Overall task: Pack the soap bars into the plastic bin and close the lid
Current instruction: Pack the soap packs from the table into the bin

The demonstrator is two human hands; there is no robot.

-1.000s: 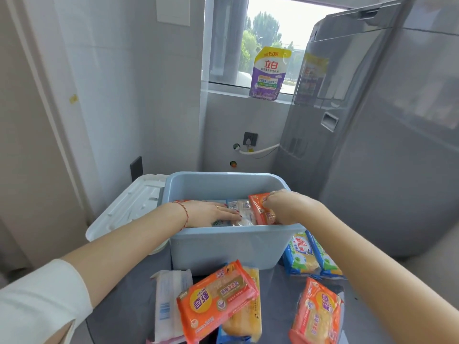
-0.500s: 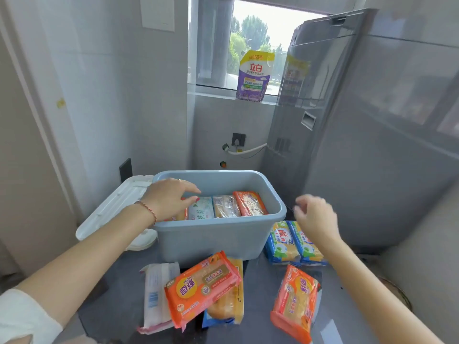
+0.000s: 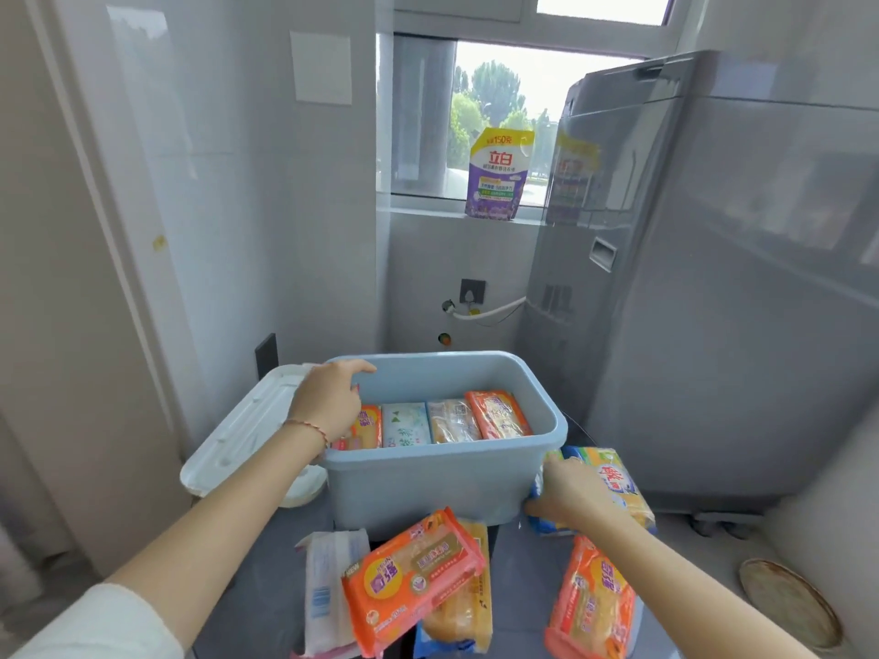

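Observation:
A light blue plastic bin (image 3: 428,482) stands on the dark floor with several wrapped soap bars (image 3: 452,420) side by side inside it. My left hand (image 3: 328,401) rests over the bin's left rim, fingers curled loosely, holding nothing. Just right of the bin, my right hand (image 3: 571,497) closes on a blue-and-yellow soap pack (image 3: 613,482). An orange soap pack (image 3: 409,577) lies in front of the bin on a yellow one (image 3: 466,611). Another orange pack (image 3: 592,601) lies at the front right. The white lid (image 3: 238,439) leans left of the bin.
A white soap pack (image 3: 328,587) lies at the front left. A grey washing machine (image 3: 713,302) fills the right side. A purple detergent pouch (image 3: 497,176) stands on the window sill. Tiled walls close in on the left and behind. A round floor drain cover (image 3: 789,606) sits at the right.
My right hand left the bin after placing an orange soap bar, swung down to the right and took hold of the blue-and-yellow pack. My left hand rose from inside the bin to its left rim.

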